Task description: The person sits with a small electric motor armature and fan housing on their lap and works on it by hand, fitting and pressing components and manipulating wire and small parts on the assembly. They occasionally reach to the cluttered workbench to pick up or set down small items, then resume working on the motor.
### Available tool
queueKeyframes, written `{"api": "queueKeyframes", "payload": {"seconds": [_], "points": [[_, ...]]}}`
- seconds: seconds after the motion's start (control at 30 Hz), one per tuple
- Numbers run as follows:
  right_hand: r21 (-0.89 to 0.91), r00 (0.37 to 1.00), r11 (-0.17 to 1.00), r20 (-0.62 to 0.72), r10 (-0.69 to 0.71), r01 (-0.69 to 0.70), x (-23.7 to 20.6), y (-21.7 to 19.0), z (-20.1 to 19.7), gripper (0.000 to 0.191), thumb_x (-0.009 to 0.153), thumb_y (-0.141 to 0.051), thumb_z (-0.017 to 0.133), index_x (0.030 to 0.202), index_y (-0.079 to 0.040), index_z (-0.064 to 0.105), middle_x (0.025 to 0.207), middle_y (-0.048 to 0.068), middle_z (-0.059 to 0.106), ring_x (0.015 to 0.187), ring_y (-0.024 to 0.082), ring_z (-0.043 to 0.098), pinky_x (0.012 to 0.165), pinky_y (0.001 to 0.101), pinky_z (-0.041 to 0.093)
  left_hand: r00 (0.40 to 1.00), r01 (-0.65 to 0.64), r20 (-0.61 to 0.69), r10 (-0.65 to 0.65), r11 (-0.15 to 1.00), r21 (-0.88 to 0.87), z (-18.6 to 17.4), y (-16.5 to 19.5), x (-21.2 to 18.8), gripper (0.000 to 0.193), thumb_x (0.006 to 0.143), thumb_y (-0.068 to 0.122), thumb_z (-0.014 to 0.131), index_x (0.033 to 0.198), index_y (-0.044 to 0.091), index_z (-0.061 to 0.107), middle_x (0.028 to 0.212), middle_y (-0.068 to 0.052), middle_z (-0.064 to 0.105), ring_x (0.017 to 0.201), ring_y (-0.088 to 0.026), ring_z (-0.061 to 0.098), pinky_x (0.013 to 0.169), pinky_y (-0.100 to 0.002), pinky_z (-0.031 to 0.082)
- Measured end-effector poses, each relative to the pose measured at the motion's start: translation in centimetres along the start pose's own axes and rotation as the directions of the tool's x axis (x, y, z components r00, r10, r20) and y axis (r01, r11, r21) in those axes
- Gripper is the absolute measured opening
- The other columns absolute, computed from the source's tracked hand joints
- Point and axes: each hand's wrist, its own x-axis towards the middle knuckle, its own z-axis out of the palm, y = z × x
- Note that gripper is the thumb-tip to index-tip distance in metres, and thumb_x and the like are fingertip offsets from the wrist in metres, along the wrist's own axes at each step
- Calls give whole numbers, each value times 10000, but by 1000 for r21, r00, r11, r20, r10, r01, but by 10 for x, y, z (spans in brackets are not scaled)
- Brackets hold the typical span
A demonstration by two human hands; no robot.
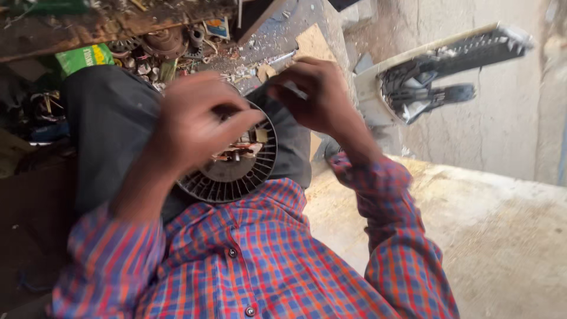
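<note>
Left hand: the left hand (192, 127) lies blurred over the upper left of the round motor part (233, 168), fingers curled down onto it; it seems to clasp the rim, though the blur keeps the exact hold unclear.
Right hand: the right hand (316, 94) hovers just above the upper right edge of the disc, fingertips pinched together; whether they pinch anything I cannot tell.
Motor part: a dark, round, finned disc with copper windings showing near its middle, resting on the person's lap against the dark trousers (106, 130), just above the checked shirt (254, 260).
Sleeves: red and blue checked, running from both lower corners up to the hands.
Floor: bare, dusty concrete floor (502, 236) fills the right side.
Scrap: a litter of small metal parts (171, 47) lies beyond the knees near the top edge, with a green packet (82, 58) at the left.
Plastic housing: a pale slotted plastic housing (437, 71) leans by the wall at upper right, well apart from the hands.
</note>
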Motion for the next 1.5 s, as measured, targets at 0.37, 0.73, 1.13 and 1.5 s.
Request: {"api": "queueKeyframes", "payload": {"seconds": [0.37,0.73,1.13,1.5], "points": [[-72,826,853,304,-474,516,4,-101,-21,175,819,-175,760,939,-49,732,904,138,680,848,313,685,740,444,539,928,-366,148,341,908,205,6,-18,-78,109,927,118,770,974,38,712,905,-115,718,800,-270,712,706,-379,563],[-137,946,978,304,-112,160,0,-49,-17,174,817,-132,742,980,-125,804,914,110,744,781,316,700,642,403,538,907,4,394,-146,941,339,-9,-27,32,227,774,216,925,853,48,794,743,-182,684,673,-310,649,618,-421,499],[107,935,937,95,-341,331,42,1,17,118,969,-193,805,1065,-188,736,946,44,745,826,266,705,709,388,544,974,-221,20,225,934,281,9,-10,-80,122,852,62,795,930,-3,727,784,-100,676,676,-253,657,604,-364,514],[59,680,876,606,-412,479,-15,-128,-29,126,944,-200,697,905,-82,723,829,88,658,763,282,667,681,456,516,957,16,289,-24,999,30,-32,-22,23,143,829,122,837,954,68,792,890,-101,747,788,-255,717,764,-435,562]]}}
